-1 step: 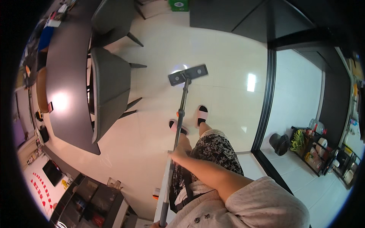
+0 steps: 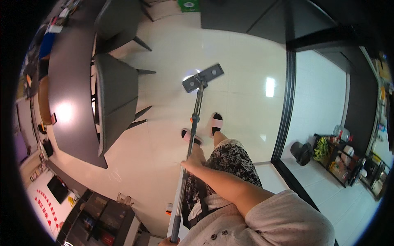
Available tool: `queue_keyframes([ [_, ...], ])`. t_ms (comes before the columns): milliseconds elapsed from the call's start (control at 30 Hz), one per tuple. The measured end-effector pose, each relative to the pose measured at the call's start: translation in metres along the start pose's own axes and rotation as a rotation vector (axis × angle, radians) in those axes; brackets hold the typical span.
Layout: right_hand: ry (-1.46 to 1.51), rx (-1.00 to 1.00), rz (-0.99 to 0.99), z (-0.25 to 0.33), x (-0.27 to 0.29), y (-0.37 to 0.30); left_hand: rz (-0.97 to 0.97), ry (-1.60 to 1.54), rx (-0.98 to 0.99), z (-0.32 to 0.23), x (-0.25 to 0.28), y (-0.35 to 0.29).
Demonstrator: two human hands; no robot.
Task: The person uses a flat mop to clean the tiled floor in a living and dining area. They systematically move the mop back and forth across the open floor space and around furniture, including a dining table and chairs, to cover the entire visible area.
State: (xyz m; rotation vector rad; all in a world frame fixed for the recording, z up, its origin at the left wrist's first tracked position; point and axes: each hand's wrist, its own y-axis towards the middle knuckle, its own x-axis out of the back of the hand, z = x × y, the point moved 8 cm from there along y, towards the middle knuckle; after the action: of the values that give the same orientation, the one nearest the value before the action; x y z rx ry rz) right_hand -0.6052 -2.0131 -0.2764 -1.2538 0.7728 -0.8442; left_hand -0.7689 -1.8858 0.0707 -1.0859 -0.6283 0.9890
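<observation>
A flat mop [image 2: 212,73] with a long grey pole lies head-down on the pale tiled floor, ahead of my feet. Its dark rectangular head is turned at a slant, right end farther away. Midway along the pole, my right hand [image 2: 193,163] is closed around the shaft. My left hand [image 2: 167,242] grips the grey end of the handle at the bottom edge, partly cut off by the picture. Two pink slippers [image 2: 216,123] are on my feet, on either side of the pole.
Grey chairs [image 2: 117,102] stand along a dark table [image 2: 74,135] on the left, their legs reaching onto the floor. A black door track [image 2: 289,98] runs on the right. Beyond it are a dark bin [image 2: 301,153] and a loaded rack [image 2: 338,164]. Dark cabinets [image 2: 246,20] line the far side.
The mop head has swivelled a little, its right end moving farther away. The view has shifted slightly, and more of my left hand shows. Both hands keep their hold.
</observation>
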Motion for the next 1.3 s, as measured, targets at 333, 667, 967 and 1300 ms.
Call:
queue_keyframes([
  [333,0.498,0.09,-0.199,0.003,0.182,-0.007,0.71,-0.569,0.236,-0.071,0.005,0.045],
  [667,0.768,0.072,-0.314,-0.073,0.282,0.006,0.549,0.078,0.178,-0.229,-0.051,0.003],
  [967,1.243,0.041,-0.233,-0.092,0.239,0.029,-0.07,0.916,-0.112,-0.287,-0.006,-0.026],
  [1300,1.215,-0.019,-0.126,0.012,0.063,0.058,-0.528,1.291,-0.308,-0.181,0.144,-0.027],
])
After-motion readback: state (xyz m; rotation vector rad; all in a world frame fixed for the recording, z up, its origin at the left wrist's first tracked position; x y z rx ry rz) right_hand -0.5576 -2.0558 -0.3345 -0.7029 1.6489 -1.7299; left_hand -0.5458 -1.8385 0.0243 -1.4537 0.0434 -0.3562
